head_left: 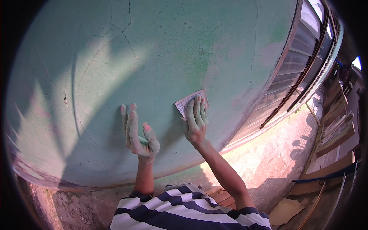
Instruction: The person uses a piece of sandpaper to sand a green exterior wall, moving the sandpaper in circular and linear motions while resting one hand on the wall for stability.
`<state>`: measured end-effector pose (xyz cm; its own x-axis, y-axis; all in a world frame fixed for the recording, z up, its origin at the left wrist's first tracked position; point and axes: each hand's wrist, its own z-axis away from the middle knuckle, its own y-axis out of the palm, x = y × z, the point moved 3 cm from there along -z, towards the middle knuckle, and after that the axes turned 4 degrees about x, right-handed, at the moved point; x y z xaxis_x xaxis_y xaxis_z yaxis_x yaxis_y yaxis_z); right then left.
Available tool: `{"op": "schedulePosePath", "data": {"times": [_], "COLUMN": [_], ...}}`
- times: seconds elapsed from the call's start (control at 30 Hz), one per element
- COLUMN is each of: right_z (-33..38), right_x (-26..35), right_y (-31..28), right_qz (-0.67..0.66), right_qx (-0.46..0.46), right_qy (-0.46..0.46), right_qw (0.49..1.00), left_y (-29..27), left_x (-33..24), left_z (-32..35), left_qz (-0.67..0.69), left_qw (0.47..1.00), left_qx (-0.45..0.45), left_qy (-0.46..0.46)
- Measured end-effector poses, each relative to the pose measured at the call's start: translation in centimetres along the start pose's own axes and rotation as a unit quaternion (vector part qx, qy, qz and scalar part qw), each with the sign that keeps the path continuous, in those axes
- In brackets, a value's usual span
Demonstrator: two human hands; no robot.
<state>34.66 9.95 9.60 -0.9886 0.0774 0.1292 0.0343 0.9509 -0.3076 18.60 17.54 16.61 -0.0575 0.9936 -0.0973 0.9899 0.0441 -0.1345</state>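
A green painted wall [165,61] with thin cracks and worn, pinkish patches fills most of the head view. Against it my right hand [196,117] presses a sheet of sandpaper [184,104], its printed pale back toward me and the fingers lying over it. The sheet's wall-facing side is hidden. To the left, my left hand [138,132] is raised close to the wall with fingers extended and thumb apart, holding nothing. Whether its fingertips touch the wall I cannot tell. Pale dust coats both hands.
A louvred window [293,63] in a dark frame lies to the right. Below runs a sunlit concrete floor [264,161]. Wooden boards and planks [333,122] lean along the far right, with a flat brown sheet [286,211] near the lower right.
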Motion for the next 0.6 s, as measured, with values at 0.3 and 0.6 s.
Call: {"op": "schedulePosePath", "data": {"times": [0.3, 0.6], "right_z": [-9.1, -12.6], "right_x": [-0.3, 0.4], "right_y": [-3.3, -4.5], "right_qz": [-0.015, -0.065], "right_qx": [0.024, 0.013], "right_qy": [-0.054, -0.074], "right_qw": [0.998, 0.995], "left_y": [2.9, 2.2], "left_x": [-0.8, -1.1], "left_z": [-0.2, -0.5], "left_qz": [-0.232, -0.241], "left_qw": [0.966, 0.965], "left_qx": [0.058, 0.083], "left_qy": [-0.096, -0.069]}}
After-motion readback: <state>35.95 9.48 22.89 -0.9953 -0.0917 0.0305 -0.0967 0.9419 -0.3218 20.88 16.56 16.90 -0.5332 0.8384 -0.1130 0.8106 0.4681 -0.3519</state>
